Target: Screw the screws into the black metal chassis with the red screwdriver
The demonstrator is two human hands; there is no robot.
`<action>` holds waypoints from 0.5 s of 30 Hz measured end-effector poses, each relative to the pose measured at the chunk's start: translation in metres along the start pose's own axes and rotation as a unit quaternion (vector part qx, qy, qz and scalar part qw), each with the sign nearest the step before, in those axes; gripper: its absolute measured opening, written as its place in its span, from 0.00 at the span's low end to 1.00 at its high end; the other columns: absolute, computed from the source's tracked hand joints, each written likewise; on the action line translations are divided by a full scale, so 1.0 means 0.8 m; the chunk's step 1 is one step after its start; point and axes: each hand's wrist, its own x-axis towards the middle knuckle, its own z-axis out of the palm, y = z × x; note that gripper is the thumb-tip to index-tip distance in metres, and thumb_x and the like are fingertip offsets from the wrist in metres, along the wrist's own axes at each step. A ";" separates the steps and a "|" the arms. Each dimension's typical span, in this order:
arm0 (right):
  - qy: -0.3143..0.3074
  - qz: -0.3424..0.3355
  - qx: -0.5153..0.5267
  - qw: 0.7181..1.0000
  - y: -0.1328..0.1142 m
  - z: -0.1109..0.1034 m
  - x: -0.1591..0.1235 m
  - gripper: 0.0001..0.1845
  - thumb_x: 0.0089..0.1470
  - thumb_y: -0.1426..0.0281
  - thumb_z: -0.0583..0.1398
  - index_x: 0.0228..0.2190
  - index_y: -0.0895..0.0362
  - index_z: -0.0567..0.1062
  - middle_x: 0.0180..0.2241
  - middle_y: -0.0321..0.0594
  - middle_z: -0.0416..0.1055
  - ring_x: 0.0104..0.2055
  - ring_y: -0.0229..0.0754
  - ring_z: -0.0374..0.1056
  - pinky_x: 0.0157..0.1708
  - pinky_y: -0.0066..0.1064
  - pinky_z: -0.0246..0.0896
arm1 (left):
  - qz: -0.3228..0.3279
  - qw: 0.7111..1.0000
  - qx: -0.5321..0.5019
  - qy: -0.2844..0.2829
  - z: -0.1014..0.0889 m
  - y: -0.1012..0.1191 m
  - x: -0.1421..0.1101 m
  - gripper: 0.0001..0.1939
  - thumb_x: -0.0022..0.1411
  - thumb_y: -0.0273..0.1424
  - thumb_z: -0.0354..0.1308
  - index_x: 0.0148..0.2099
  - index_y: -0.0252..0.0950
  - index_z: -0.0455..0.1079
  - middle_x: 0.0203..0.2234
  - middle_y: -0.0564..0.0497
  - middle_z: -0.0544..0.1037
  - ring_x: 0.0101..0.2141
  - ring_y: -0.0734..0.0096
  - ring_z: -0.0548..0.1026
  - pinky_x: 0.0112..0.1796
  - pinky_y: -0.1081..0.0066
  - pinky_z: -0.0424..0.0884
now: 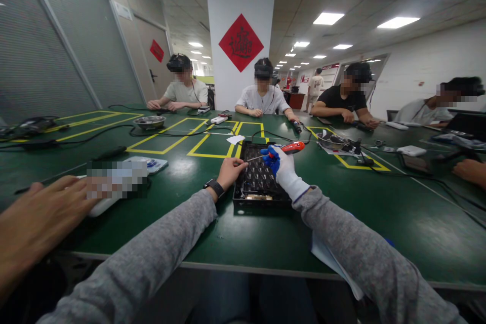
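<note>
My right hand (284, 166), in a white glove with blue fingers, is closed round a red electric screwdriver (295, 147). Its long thin shaft points left across an open black case (243, 201). Bare and wearing a dark wristwatch, my left hand (228, 172) is at the case's left side. The thumb and fingers pinch together by the screwdriver's tip; whatever they hold is too small to make out. Inside the case is a black panel (260, 172) with rows of small pale metal pieces. A gold-coloured cylinder (258, 197) lies along its near edge.
To my left, a co-worker's hand (49, 212) reaches over a white device. Metal bowls (150, 122) and black cables cross the green table (182, 187), which has yellow tape outlines. Several people wearing headsets sit opposite. A pale cloth (334, 258) hangs over the front edge.
</note>
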 end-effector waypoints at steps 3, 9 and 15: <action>-0.004 0.003 -0.005 1.000 -0.002 0.001 -0.002 0.09 0.40 0.70 0.61 0.26 0.58 0.66 0.20 0.38 0.74 0.16 0.34 0.65 0.16 0.24 0.58 | -0.015 1.000 -0.019 -0.004 0.001 0.000 0.001 0.14 0.47 0.39 0.60 0.29 0.32 0.73 0.24 0.49 0.76 0.24 0.72 0.70 0.27 0.73 0.63; 0.000 0.005 -0.002 1.000 -0.002 0.003 -0.004 0.08 0.40 0.70 0.61 0.25 0.58 0.66 0.20 0.38 0.74 0.16 0.35 0.65 0.15 0.24 0.57 | -0.009 1.000 -0.028 0.010 0.002 -0.005 0.001 0.14 0.47 0.38 0.61 0.33 0.32 0.72 0.26 0.49 0.75 0.26 0.72 0.71 0.28 0.73 0.64; 0.011 0.000 -0.007 1.000 -0.003 0.003 -0.004 0.08 0.40 0.71 0.61 0.25 0.58 0.66 0.20 0.37 0.74 0.16 0.34 0.64 0.15 0.24 0.58 | -0.011 1.000 -0.022 0.007 0.001 -0.005 0.000 0.15 0.47 0.37 0.61 0.35 0.32 0.72 0.27 0.49 0.75 0.26 0.72 0.70 0.29 0.73 0.65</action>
